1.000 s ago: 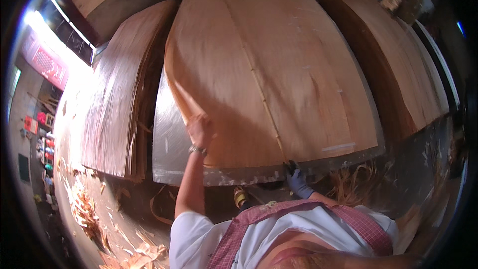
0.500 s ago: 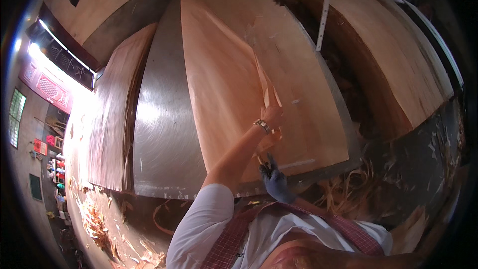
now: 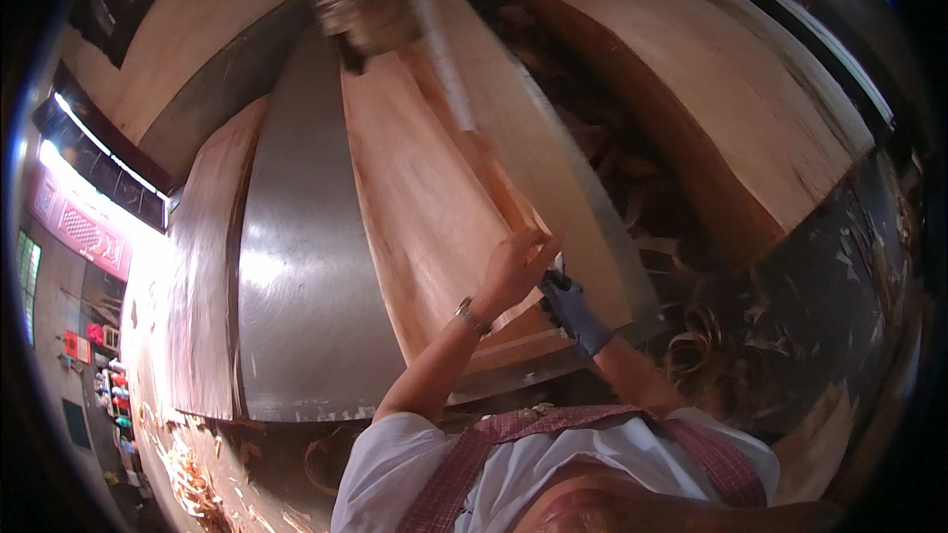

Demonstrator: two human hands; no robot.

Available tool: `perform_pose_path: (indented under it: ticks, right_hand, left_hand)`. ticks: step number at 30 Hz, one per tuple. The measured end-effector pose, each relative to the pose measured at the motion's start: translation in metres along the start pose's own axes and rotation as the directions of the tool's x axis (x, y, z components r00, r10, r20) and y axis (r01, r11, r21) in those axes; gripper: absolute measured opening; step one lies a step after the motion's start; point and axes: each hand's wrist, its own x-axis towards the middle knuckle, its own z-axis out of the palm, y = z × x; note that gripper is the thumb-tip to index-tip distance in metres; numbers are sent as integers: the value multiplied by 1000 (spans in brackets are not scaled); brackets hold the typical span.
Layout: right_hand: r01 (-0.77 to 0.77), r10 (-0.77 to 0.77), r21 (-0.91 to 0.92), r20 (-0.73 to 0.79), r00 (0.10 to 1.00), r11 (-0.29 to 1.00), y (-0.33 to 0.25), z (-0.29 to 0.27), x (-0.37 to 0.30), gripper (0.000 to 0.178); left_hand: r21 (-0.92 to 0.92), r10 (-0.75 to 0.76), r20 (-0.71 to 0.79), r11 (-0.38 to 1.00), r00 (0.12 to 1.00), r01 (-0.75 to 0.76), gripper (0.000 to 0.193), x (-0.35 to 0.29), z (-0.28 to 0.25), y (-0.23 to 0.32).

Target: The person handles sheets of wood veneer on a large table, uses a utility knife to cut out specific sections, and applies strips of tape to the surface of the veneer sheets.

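A large, thin sheet of reddish wood veneer (image 3: 425, 197) lies across the metal table, its right side lifted and folded along its length. My left hand (image 3: 513, 266), bare and with a watch at the wrist, is closed on the raised edge of that sheet. Close beside it on the right, my right hand (image 3: 575, 314) wears a blue-grey glove with dark fingers. Those fingers are curled, and a small pale tip shows above them; I cannot make out what it is. Beneath the lifted edge lies a paler veneer sheet (image 3: 523, 128).
To the left, a veneer stack (image 3: 207, 276) stands beside the bare metal tabletop (image 3: 306, 276). Another thick stack (image 3: 681, 69) lies at the right, past a gap with curled wood strips (image 3: 642, 178). A blurred wooden block (image 3: 365, 0) with a pale strip hangs overhead. Shavings (image 3: 193, 479) litter the floor.
The view has turned to the right. My right hand has come up beside the left hand at the veneer's edge. The sheet's right side now stands more folded.
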Motion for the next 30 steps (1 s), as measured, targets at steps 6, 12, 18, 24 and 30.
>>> perform_pose_path:
  ticks: [6,12,18,24,30]
  right_hand:
    - [66,-69,107,31,997,992,-67,-193,-20,22]
    - [172,-158,96,-140,977,980,-138,-414,-24,25]
    - [213,-218,-49,-305,927,976,-243,-618,-44,24]
    - [221,-313,-247,-447,838,944,-319,-835,-36,37]
    - [296,-444,-370,-422,791,880,-409,-1009,1,47]
  left_hand:
    - [-263,-165,417,920,894,293,32,-14,124,45]
    - [-333,-374,719,554,586,763,51,-16,280,54]
    - [-563,-522,721,-56,456,825,80,-21,408,46]
    - [-947,-582,52,-287,812,-145,77,51,520,21]
    - [-988,-959,-86,48,271,-144,23,163,587,-7]
